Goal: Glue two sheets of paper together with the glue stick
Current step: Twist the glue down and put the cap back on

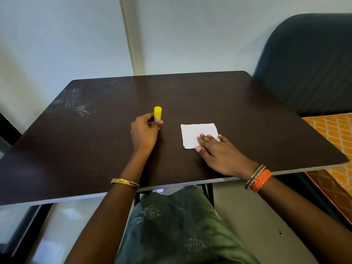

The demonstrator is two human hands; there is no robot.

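Note:
A glue stick (157, 113) with a yellow cap stands upright near the middle of the dark table (95, 141). My left hand (144, 132) grips its lower body, fingers curled round it, and the cap is on. To the right lies a small white paper (194, 132), flat on the table. My right hand (215, 151) rests on the paper's near right corner with straight fingers. I cannot tell whether this is one sheet or two stacked.
A dark teal chair (308, 63) stands behind the table's right side. An orange patterned cloth (331, 134) lies to the right, beyond the table edge. White scuff marks (80, 107) show at the table's far left. Walls close in behind.

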